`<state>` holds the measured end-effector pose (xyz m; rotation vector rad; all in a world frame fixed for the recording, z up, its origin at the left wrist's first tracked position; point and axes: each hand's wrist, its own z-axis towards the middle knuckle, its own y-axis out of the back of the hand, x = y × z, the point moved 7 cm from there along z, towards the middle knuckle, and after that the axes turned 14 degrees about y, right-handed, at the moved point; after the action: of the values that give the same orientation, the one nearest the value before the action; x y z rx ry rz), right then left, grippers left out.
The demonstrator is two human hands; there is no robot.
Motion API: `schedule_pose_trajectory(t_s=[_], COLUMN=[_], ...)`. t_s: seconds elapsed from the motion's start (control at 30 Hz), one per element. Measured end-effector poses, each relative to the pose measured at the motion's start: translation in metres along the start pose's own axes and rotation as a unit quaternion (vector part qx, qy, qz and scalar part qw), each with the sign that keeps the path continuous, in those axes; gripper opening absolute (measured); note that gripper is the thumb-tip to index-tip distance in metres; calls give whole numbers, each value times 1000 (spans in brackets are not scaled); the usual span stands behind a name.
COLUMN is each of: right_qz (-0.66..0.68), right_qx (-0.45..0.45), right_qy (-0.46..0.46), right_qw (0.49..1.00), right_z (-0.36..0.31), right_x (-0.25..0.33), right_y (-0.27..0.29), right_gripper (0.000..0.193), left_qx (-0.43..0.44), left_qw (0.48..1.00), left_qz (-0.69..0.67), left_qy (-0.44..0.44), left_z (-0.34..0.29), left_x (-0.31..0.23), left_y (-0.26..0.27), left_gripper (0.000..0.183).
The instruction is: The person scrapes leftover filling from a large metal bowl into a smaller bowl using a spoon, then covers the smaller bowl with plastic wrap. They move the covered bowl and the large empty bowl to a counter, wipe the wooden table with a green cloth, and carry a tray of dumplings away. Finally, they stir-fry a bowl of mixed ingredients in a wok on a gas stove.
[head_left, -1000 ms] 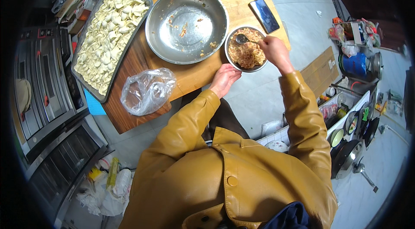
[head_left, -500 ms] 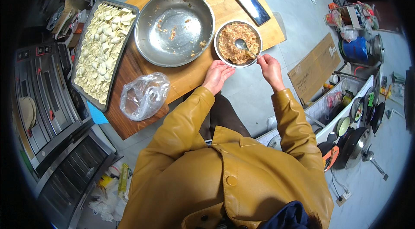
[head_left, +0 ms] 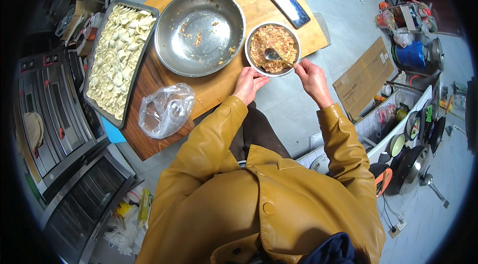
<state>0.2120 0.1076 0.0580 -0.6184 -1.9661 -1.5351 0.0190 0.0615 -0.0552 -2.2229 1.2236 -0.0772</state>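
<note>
A small metal bowl [head_left: 247, 60] of pinkish-orange minced filling [head_left: 273, 38] is at the table's near right edge. My left hand [head_left: 249, 83] grips its near side, with the fingers along the wall below the rim. In my right hand [head_left: 311, 80], closed at the bowl's right side, is the handle of a metal spoon [head_left: 272, 55]. The spoon's head rests on the filling. Left of this bowl stands a large metal basin [head_left: 199, 30] with scraps of filling stuck to its inside.
A dark tray [head_left: 130, 95] full of folded dumplings lies at the table's left. A crumpled clear plastic bag [head_left: 167, 110] sits on the darker wood near me. Behind the small bowl is a phone [head_left: 290, 8]. Flattened cardboard [head_left: 362, 77] leans at right; ovens [head_left: 55, 124] stand at left.
The spoon's head has shifted slightly left and toward me across the filling. My right hand has moved a little with it, while my left hand stays at the bowl.
</note>
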Motion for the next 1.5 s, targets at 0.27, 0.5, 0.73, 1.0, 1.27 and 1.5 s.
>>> schedule_pose_trajectory(t_s=[0.27,0.5,0.73,1.0,1.27,1.5], right_qz=[-71,210,93,-81,-202,-130], right_qx=[9,25,-8,-9,25,-24], right_qy=[75,-142,-24,124,215,-4], right_qw=[995,967,995,989,955,991], right_z=[-2,-15,-12,-9,5,34], right_x=[-2,-59,-47,3,33,1], right_y=[-4,-33,-17,-16,-12,5], right_gripper=[25,30,33,20,17,30], left_qx=[-34,-34,-28,-21,-33,-39], left_qw=[999,999,998,999,999,998], left_qz=[41,42,48,43,41,39], left_qy=[-1,5,8,5,6,8], left_z=[0,0,1,1,0,1], left_x=[-6,-5,-8,-6,-6,-4], left_y=[0,0,0,0,-2,-1], left_gripper=[20,21,21,23,23,22])
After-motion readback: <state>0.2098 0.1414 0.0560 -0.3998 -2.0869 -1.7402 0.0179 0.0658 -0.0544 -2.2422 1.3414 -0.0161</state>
